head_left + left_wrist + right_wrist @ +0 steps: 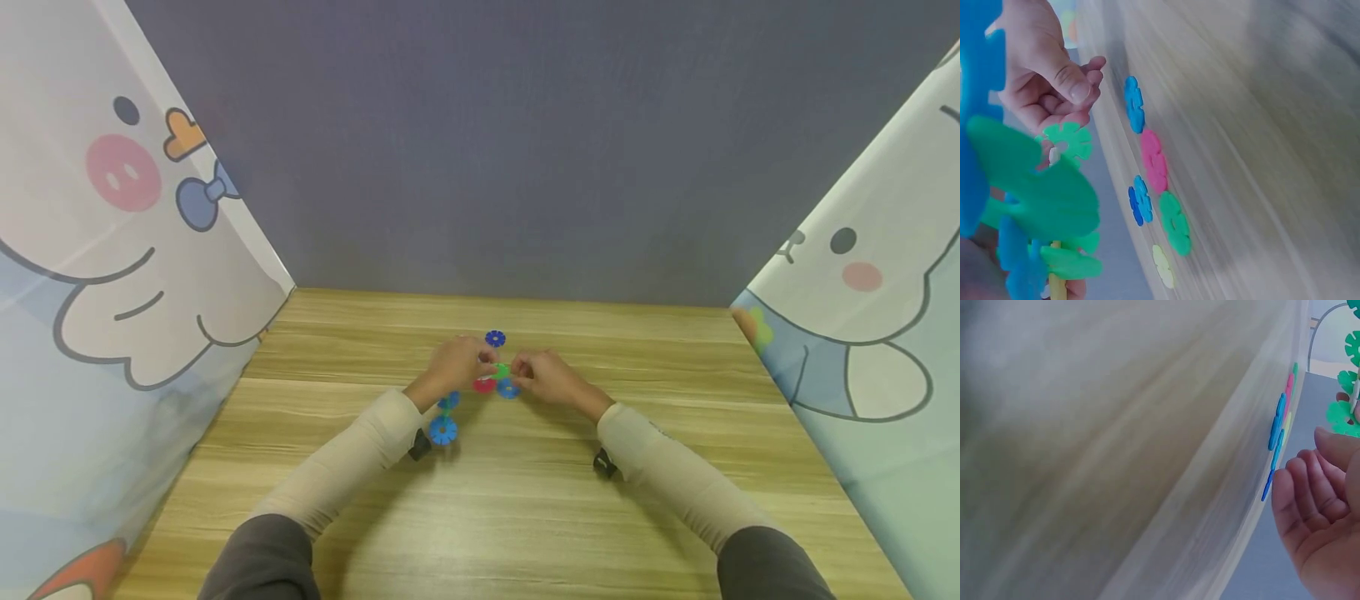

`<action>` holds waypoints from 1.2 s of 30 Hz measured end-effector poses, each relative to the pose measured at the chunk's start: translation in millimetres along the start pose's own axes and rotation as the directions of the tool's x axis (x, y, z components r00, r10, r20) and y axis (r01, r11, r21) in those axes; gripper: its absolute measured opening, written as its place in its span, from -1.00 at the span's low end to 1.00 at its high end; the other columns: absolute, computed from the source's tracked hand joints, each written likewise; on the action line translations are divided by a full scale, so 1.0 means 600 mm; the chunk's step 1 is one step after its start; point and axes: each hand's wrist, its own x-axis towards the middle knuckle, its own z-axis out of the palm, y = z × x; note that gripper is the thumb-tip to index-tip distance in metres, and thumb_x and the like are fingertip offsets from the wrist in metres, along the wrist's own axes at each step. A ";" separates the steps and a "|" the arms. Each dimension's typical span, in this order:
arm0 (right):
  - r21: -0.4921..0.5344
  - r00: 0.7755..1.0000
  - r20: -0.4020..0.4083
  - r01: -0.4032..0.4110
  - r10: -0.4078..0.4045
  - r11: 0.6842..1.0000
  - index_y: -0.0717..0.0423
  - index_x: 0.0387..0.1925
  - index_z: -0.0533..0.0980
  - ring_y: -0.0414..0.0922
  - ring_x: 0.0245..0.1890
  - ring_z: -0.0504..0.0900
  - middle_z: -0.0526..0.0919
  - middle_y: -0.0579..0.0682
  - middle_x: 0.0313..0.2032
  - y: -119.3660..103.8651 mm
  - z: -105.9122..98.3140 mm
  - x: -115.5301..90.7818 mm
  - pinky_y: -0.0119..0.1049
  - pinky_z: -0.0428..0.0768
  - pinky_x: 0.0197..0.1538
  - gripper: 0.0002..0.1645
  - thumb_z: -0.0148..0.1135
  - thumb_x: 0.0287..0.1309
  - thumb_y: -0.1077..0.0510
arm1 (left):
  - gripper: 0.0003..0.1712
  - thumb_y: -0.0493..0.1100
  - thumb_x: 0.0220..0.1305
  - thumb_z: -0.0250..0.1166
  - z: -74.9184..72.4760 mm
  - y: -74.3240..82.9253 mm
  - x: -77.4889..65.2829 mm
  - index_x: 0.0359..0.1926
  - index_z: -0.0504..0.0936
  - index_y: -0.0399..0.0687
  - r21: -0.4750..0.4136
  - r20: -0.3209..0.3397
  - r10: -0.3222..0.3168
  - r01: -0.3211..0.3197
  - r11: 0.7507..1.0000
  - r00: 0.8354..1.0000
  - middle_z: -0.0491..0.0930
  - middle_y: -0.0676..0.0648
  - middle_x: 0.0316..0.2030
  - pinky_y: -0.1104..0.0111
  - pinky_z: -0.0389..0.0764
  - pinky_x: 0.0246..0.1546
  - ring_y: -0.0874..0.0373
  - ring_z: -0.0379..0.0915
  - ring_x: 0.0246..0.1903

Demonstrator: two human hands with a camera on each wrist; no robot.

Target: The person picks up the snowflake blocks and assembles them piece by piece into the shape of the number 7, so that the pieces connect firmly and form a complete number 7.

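My left hand [456, 367] grips a chain of interlocking plastic snowflake discs. Its blue end disc [443, 430] hangs below the left wrist, and green discs [1038, 181] fill much of the left wrist view, hiding most of that hand. A green disc [1067, 141] at the chain's far end stands close to the fingers of my right hand [551, 377]. The right fingers are loosely curled, with a gap to the thumb and nothing seen between them in the right wrist view. Whether they touch the green disc is unclear.
Loose discs lie flat on the wooden table [510, 517]: blue [1135, 105], pink [1154, 161], green [1175, 224], pale yellow [1162, 266], light blue [1142, 199] and dark blue [495, 338]. A grey panel [510, 150] rises behind; cartoon-printed cloths flank both sides.
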 end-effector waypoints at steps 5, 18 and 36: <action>-0.036 1.000 0.027 0.010 -0.009 0.999 0.17 -0.14 0.65 -0.24 -0.38 0.63 0.73 -0.06 -0.37 0.006 0.000 0.005 -0.40 0.66 -0.24 -0.79 0.42 0.21 0.20 | -0.87 -0.01 0.31 0.41 -0.001 -0.007 -0.005 -0.17 0.78 0.14 0.010 0.006 0.013 -0.013 1.000 1.000 0.78 0.06 -0.17 0.53 0.52 -0.56 0.31 0.48 -0.54; -0.083 0.993 0.114 0.012 -0.003 0.997 0.21 0.05 0.66 -0.25 -0.43 0.46 0.63 -0.07 -0.40 0.005 0.014 0.008 -0.42 0.53 -0.33 -0.56 0.47 0.17 0.11 | -0.87 0.01 0.32 0.40 0.002 -0.019 -0.009 -0.17 0.80 0.17 0.014 0.013 0.004 -0.004 1.000 1.000 0.79 0.06 -0.11 0.50 0.59 -0.48 0.25 0.60 -0.37; 0.071 0.990 0.125 -0.072 0.063 0.995 0.19 -0.14 0.58 -0.25 -0.44 0.55 0.66 -0.07 -0.41 0.021 -0.002 0.000 -0.40 0.60 -0.33 -0.83 0.31 0.33 0.17 | -0.76 0.04 0.35 0.37 0.013 -0.019 -0.006 -0.06 0.81 0.12 0.049 -0.003 0.009 -0.008 0.999 1.000 0.75 0.01 0.03 0.49 0.70 -0.39 0.22 0.71 -0.27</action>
